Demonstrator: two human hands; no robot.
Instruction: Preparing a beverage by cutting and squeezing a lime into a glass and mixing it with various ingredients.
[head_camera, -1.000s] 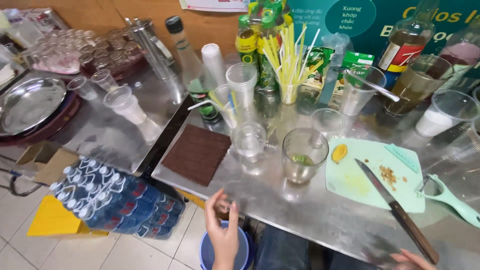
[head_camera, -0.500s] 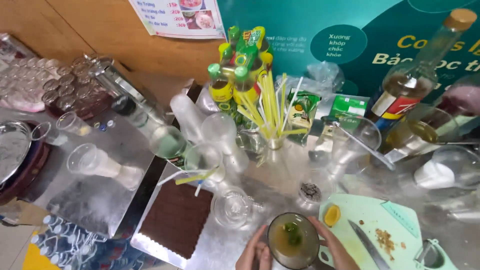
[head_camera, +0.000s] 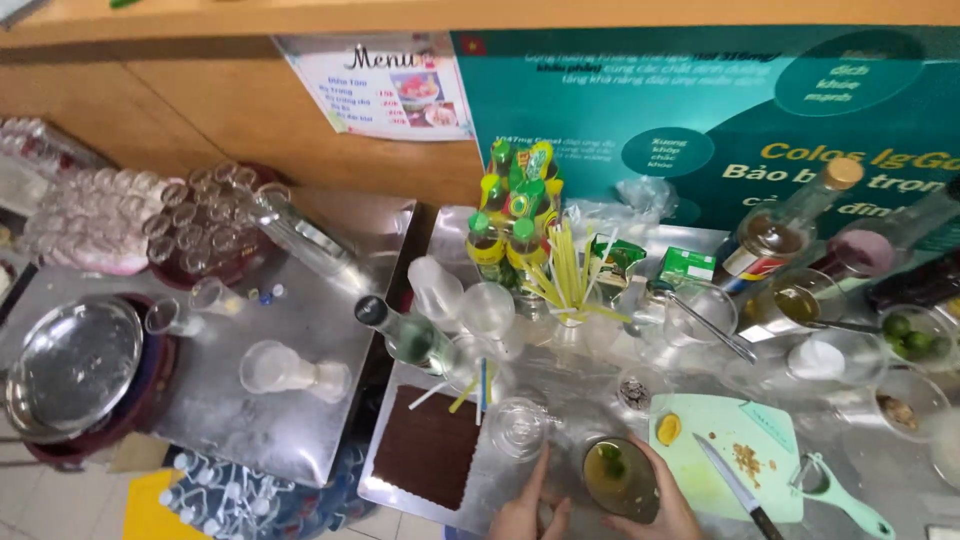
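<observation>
At the near edge of the steel surface (head_camera: 300, 420), both hands cup a glass (head_camera: 618, 478) of yellow-green drink: left hand (head_camera: 527, 508) and right hand (head_camera: 660, 500) each in a loose grip on its sides. Glass is likely heavy, slick, breakable; hold low around the walls

On the tabletop (head_camera: 300, 440), the glass of drink (head_camera: 618, 478) sits between both hands, the cutting board (head_camera: 725, 455) just right with a knife (head_camera: 738, 488) on it, an empty glass (head_camera: 518, 428) left, straws (head_camera: 568, 275) behind.
</observation>
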